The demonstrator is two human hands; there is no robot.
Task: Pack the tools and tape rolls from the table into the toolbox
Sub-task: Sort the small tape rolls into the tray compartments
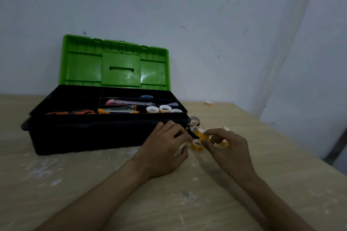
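Observation:
A black toolbox (90, 137) stands open on the table, its green lid (114, 63) upright. Its tray holds orange scissors (75, 112), a cutter (129, 102), pliers and three tape rolls (163, 109). Several small orange tape rolls (197, 144) and a dark roll (194, 120) lie in a cluster by the box's right end. My right hand (229, 148) pinches an orange tape roll (202, 134) from the cluster. My left hand (165, 146) hovers beside it, fingers curled at a dark roll; I cannot tell whether they hold it.
One more small tape roll (208, 102) lies alone far back on the wooden table (93, 184), near the white wall. The table's right edge runs diagonally close behind my right hand. White smears mark the tabletop.

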